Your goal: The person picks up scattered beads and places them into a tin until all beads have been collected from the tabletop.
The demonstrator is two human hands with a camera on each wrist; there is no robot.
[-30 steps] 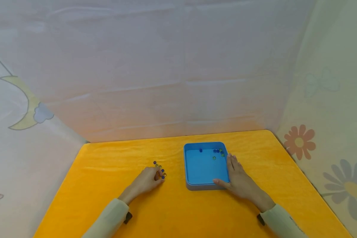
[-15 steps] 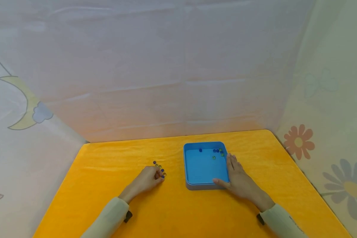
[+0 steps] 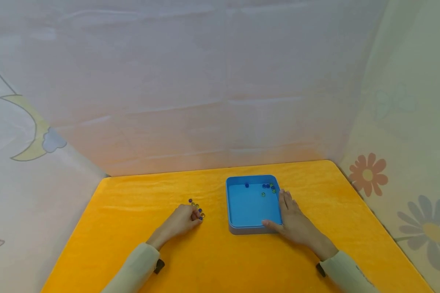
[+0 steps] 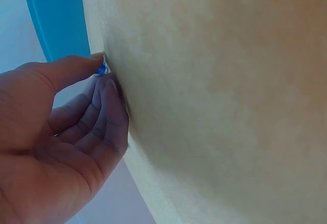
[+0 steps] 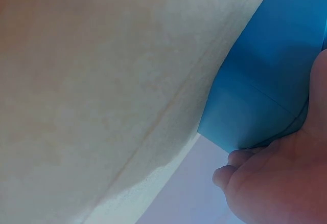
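Note:
In the head view my left hand is low on the yellow cloth, beside a short line of blue and yellow marbles. Its thumb and fingertips pinch a blue marble, seen between them in the left wrist view. My right hand rests against the right wall of a square blue tray, fingers straight along the side and thumb over the front rim. The right wrist view has the palm beside the tray's outer wall. Inside the tray, several blue and yellow-green marbles lie mostly toward the back right.
The yellow cloth covers the table, whose back edge meets a pale hanging sheet. Printed curtains stand at both sides, with a moon on the left and flowers on the right.

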